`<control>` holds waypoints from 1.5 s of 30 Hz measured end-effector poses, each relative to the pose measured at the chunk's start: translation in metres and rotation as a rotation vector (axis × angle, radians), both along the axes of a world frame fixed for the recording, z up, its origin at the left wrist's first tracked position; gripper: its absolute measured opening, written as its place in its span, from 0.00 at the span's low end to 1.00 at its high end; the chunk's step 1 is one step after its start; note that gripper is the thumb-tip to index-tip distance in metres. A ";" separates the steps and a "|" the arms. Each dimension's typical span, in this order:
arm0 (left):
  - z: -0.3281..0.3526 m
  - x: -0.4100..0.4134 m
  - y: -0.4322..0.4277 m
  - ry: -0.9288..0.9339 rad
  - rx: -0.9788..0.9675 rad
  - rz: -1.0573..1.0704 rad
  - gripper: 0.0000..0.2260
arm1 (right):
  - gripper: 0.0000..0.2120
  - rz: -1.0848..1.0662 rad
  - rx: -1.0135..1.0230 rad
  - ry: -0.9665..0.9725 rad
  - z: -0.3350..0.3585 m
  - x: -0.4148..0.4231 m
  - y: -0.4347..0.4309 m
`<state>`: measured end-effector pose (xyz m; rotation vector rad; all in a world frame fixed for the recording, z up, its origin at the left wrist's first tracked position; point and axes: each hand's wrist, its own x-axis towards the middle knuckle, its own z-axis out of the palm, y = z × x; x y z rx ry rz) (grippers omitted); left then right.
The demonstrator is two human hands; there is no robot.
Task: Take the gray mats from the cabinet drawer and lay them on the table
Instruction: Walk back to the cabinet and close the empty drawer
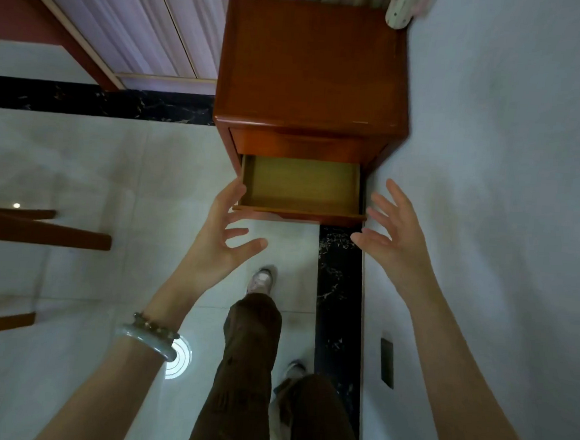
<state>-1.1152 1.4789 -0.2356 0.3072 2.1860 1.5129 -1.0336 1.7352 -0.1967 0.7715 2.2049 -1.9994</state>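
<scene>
A reddish-brown wooden cabinet (pixel 313 66) stands against the wall ahead. Its lower drawer (pixel 301 184) is pulled out and shows only a bare yellowish bottom; no gray mat is visible in it. The upper drawer (pixel 300 145) is closed. My left hand (pixel 222 229) hovers at the drawer's front left corner, fingers spread and holding nothing. My right hand (pixel 392 234) is just off the front right corner, also spread with nothing in it. Neither hand clearly touches the drawer. No table top is in view.
A pale wall (pixel 508 166) runs along the right, close to the cabinet. Wooden furniture legs (pixel 40 231) stick in from the left over the tiled floor (pixel 79 170). My legs and shoes (pixel 256 337) are below the drawer. Curtains (pixel 124 19) hang at the back left.
</scene>
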 end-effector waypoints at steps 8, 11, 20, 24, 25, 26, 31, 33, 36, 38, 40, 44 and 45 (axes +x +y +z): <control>-0.118 -0.040 0.005 0.095 0.000 -0.026 0.39 | 0.42 -0.033 0.041 0.111 -0.127 -0.020 0.013; -0.170 -0.056 0.011 0.156 0.003 -0.040 0.39 | 0.42 -0.021 0.068 0.173 -0.182 -0.035 0.017; -0.310 -0.081 0.017 0.239 -0.045 -0.112 0.42 | 0.41 0.027 0.157 0.317 -0.315 -0.062 0.023; -0.354 -0.078 0.019 0.270 -0.090 -0.183 0.41 | 0.42 0.054 0.178 0.340 -0.347 -0.065 0.022; -0.361 -0.078 0.019 0.280 -0.086 -0.189 0.41 | 0.42 0.060 0.181 0.344 -0.352 -0.065 0.022; -0.366 -0.078 0.019 0.292 -0.085 -0.193 0.41 | 0.42 0.062 0.180 0.347 -0.356 -0.064 0.022; -0.391 -0.082 0.019 0.343 -0.174 -0.219 0.39 | 0.36 0.126 0.367 0.264 -0.388 -0.060 0.020; -0.413 -0.082 0.018 0.549 -0.386 -0.300 0.36 | 0.31 0.296 0.844 0.186 -0.418 -0.064 0.017; -0.455 -0.081 0.018 0.771 -0.718 -0.495 0.32 | 0.36 0.599 1.257 0.026 -0.472 -0.066 0.008; -0.478 -0.083 0.018 0.777 -0.870 -0.568 0.33 | 0.38 0.669 1.324 -0.053 -0.501 -0.065 0.003; -0.493 -0.084 0.017 0.790 -0.941 -0.585 0.34 | 0.37 0.678 1.357 -0.083 -0.520 -0.067 0.003; -0.503 -0.089 0.018 0.825 -0.973 -0.577 0.35 | 0.36 0.649 1.393 -0.073 -0.536 -0.074 0.009; -0.503 -0.092 0.019 0.831 -0.974 -0.575 0.35 | 0.36 0.645 1.392 -0.070 -0.537 -0.076 0.010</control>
